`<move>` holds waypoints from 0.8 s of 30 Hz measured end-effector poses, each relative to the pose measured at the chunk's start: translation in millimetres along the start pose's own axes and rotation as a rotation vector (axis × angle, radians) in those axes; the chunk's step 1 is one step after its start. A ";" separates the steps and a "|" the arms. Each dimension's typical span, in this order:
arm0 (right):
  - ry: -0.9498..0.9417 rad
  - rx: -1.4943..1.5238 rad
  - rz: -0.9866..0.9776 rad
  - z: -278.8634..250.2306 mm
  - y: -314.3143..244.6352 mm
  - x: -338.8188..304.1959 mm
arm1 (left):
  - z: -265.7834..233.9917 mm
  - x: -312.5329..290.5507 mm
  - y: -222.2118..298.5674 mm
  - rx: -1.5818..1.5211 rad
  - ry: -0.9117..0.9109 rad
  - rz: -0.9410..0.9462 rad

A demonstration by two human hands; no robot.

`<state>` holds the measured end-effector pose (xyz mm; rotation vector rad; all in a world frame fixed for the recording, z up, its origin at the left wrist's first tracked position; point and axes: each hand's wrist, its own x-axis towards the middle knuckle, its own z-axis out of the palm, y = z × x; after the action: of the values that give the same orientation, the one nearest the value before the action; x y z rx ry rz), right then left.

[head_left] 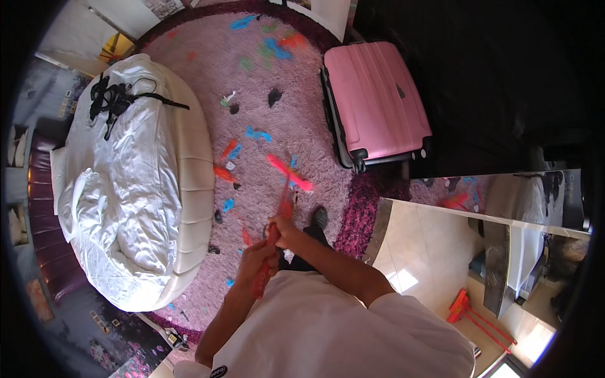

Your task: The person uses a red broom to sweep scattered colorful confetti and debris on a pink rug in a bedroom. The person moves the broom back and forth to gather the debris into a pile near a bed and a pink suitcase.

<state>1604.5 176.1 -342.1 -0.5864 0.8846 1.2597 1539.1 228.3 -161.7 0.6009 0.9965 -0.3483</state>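
Both my hands are wrapped round the red handle of a broom (261, 282), which slants away from my body over the carpet. My left hand (256, 259) grips near the handle's end, close to my shirt. Further along the handle, my right hand (283, 230) is closed too. The bright pink broom head (290, 172) lies across the carpet beyond my hands. Around it are small crumpled scraps: blue (258, 133), red (222, 173) and black (274, 97). What the scraps are made of, I cannot tell.
A rounded bed (189, 183) with a rumpled white sheet stands on the left, black straps (116, 101) on it. At the upper right is a pink suitcase (381, 101). A mirrored ledge (498, 198) edges the right. A red dustpan (460, 307) sits on the tiles.
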 end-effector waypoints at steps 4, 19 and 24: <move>-0.116 -0.009 0.077 30.5 10.4 -21.6 | 21.7 -37.0 10.6 0.098 0.174 0.110; 0.063 0.041 0.056 -37.9 -14.0 6.4 | 14.6 11.9 -8.5 -0.003 0.024 -0.034; -0.133 0.009 0.127 19.8 -8.5 -8.9 | 31.4 -19.3 6.5 0.162 0.218 0.158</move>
<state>1617.0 185.0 -324.6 -0.4390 0.8257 1.3917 1554.0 214.1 -130.5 0.8736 1.1276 -0.2275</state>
